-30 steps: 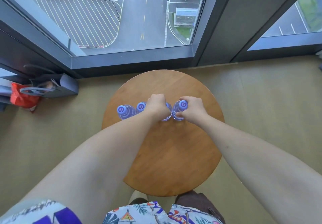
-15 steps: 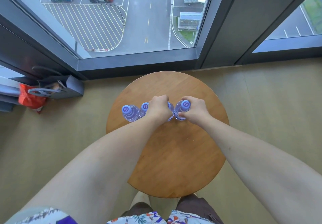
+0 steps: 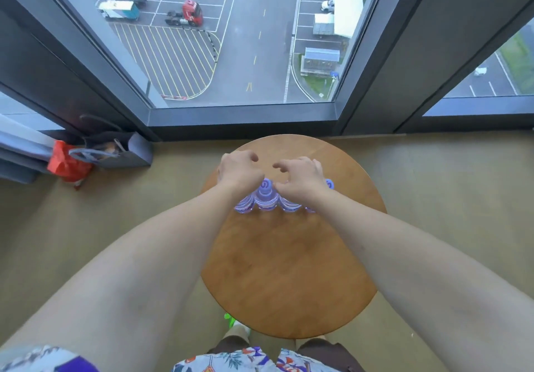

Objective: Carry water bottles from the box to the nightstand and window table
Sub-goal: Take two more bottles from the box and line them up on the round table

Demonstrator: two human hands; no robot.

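Several clear water bottles with purple caps (image 3: 265, 195) stand upright in a row on the round wooden window table (image 3: 289, 270). My left hand (image 3: 238, 170) hovers above the left end of the row with loosely curled fingers and holds nothing. Over the right part of the row my right hand (image 3: 300, 179) also hangs free, fingers relaxed. Both hands and wrists hide parts of the bottles; one cap (image 3: 329, 183) peeks out past my right hand.
A tall window (image 3: 231, 39) with a dark frame rises just behind the table. On the floor at the left lie a grey bag (image 3: 121, 152) and a red bag (image 3: 65, 162). Beige carpet (image 3: 448, 183) surrounds the table.
Both hands have let go of the bottles and lifted above them. The camera view has shifted, so the table now sits further right.
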